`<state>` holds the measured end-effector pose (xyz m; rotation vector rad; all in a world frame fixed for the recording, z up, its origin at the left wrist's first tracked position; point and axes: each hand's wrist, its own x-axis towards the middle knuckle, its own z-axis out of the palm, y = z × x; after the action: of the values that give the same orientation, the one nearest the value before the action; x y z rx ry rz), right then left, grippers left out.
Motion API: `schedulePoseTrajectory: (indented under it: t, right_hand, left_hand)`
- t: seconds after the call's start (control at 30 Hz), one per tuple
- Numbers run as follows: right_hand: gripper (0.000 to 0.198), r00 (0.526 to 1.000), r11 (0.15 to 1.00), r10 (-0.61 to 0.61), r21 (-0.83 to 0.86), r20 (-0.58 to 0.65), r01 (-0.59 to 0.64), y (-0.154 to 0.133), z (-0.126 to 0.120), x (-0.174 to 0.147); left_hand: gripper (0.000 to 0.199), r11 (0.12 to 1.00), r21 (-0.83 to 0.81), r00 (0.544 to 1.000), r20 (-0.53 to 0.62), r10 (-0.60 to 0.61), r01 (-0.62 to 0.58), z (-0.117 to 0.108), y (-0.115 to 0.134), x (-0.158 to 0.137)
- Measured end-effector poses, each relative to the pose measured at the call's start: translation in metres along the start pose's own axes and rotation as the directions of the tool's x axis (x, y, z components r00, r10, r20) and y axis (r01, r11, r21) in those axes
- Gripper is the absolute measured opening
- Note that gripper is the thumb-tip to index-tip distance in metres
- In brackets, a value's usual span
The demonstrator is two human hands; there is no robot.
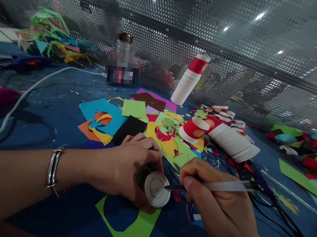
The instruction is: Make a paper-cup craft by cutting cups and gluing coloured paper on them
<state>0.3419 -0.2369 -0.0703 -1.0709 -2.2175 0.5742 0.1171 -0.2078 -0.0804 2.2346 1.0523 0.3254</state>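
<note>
My left hand (133, 168) is closed round the sides of a small paper cup (156, 195), whose round white end faces me. Curved and straight dark pen lines mark that white face. Most of the cup's side is hidden by my fingers and shadow. In my right hand (218, 200) a pen (225, 185) with a pale translucent barrel is gripped, its dark tip at the right part of the white face. Below the cup lies a green paper sheet (146, 230) with a large rounded hole cut from it.
Coloured paper scraps (102, 114) spread beyond my hands. A red paper cup (194, 129) and a lying cup stack (232, 141) are at right; another stack (189, 80) leans by the perforated metal panel (166, 40). A glue gun (264, 186), white cable (34, 86) and glass bottle (123, 50) are also there.
</note>
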Motion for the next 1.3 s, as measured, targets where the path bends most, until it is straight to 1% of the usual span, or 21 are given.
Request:
schedulePoseTrajectory:
  t: [0.2,0.33,0.5,0.67,0.77,1.03,1.3]
  right_hand:
    - [0.024,1.0,1.0,-0.006,0.008,-0.026,0.006,-0.0033,0.0011,-0.0004]
    - [0.024,1.0,0.999,-0.018,0.032,0.009,0.018,-0.0057,0.0024,0.0004]
    - [0.023,0.999,0.997,-0.02,0.072,0.035,0.017,-0.0073,0.0046,0.0026]
    - [0.022,0.998,0.995,-0.028,0.095,0.054,0.023,-0.0066,0.0044,0.0016]
    - [0.022,0.998,0.994,-0.025,0.103,0.06,0.018,-0.0066,0.0043,0.0018]
    - [0.025,0.999,0.998,0.001,0.062,0.054,-0.004,-0.0081,0.0043,0.0039]
    - [0.024,1.0,1.0,-0.021,-0.011,0.009,0.021,-0.0049,0.0006,0.0039]
  left_hand:
    - [0.053,1.0,-0.006,1.0,-0.01,0.02,-0.02,0.0002,-0.0027,0.0005]
    - [0.05,1.0,-0.003,1.0,-0.005,0.019,-0.019,-0.0013,0.0006,0.0011]
    - [0.048,1.0,-0.003,1.0,0.013,-0.011,0.011,-0.0033,0.006,0.0022]
    - [0.047,1.0,-0.013,1.0,0.0,0.009,-0.009,-0.0023,0.0035,0.0032]
    - [0.047,1.0,-0.008,1.0,0.007,0.0,0.0,-0.0027,0.0038,0.0029]
    - [0.05,1.0,-0.023,1.0,0.009,0.0,0.0,-0.003,0.0047,0.0017]
    - [0.055,1.0,-0.002,1.0,-0.003,0.012,-0.012,-0.0007,0.0007,0.001]
